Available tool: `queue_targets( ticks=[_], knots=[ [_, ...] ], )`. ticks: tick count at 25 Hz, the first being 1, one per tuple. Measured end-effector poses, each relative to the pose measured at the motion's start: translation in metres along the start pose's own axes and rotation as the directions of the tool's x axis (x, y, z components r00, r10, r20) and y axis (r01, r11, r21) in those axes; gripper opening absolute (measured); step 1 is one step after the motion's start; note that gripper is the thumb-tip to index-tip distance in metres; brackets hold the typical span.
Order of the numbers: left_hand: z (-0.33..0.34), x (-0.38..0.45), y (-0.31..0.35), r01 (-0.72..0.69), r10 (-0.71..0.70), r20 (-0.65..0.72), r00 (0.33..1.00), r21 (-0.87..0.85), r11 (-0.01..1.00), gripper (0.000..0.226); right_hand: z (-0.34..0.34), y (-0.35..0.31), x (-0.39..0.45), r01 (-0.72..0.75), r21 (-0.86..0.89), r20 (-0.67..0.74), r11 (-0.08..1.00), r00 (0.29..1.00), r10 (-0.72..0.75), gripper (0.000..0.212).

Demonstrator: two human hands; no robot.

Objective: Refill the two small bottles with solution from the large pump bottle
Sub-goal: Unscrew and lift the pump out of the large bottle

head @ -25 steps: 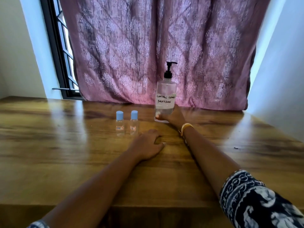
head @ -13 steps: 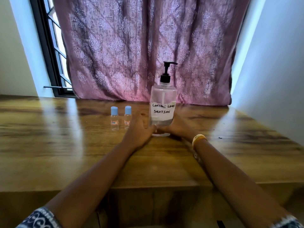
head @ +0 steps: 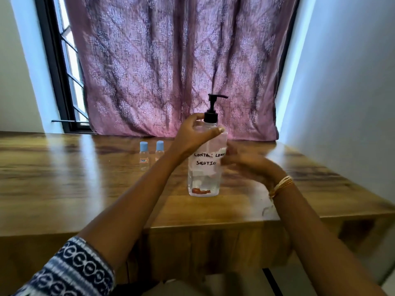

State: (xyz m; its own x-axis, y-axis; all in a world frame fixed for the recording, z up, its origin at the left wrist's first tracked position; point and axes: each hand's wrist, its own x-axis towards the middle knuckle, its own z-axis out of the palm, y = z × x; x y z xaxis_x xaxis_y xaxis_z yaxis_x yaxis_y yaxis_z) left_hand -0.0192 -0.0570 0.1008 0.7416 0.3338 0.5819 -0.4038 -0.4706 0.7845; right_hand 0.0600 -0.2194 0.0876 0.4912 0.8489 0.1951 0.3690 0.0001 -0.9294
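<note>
Left hand (head: 193,135) gripping clear plastic pump bottle (head: 204,167) at its shoulder; right hand (head: 245,165) blurred, grip unclear.

A glossy wooden counter (head: 64,189) with streaked brown grain carries three things. A large clear pump bottle (head: 204,167) labelled "CONTACT LENS SOLUTION" stands upright near the front edge. Two small clear bottles (head: 151,155) with blue caps stand side by side farther back, to its left.

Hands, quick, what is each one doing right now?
Left hand: grips the pump bottle at its shoulder.
Right hand: blurred beside the bottle; cannot tell.
</note>
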Motion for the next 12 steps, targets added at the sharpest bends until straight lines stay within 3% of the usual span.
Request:
queue_targets(
  ticks=[2,4,9,12],
  knots=[
    [-0.002,0.007,0.005,0.002,-0.003,0.06,0.998,0.011,1.0,0.038,-0.008,-0.028,0.004,0.104,0.096,-0.264,0.99,0.962,-0.076,0.037],
    [-0.002,0.007,0.006,0.033,-0.032,0.065,0.997,-0.017,0.999,0.029,-0.003,-0.048,0.015,0.2,-0.06,-0.45,0.978,0.869,-0.205,0.033],
    [-0.003,0.007,0.002,0.033,-0.032,0.054,0.998,-0.024,0.999,0.014,0.019,-0.07,0.041,0.099,-0.436,-0.523,0.894,0.781,-0.342,0.043],
    [-0.003,0.008,0.002,0.048,-0.046,0.048,0.998,-0.029,0.998,0.012,0.016,-0.073,0.047,0.052,-0.491,-0.563,0.87,0.743,-0.362,0.039]
  ],
)
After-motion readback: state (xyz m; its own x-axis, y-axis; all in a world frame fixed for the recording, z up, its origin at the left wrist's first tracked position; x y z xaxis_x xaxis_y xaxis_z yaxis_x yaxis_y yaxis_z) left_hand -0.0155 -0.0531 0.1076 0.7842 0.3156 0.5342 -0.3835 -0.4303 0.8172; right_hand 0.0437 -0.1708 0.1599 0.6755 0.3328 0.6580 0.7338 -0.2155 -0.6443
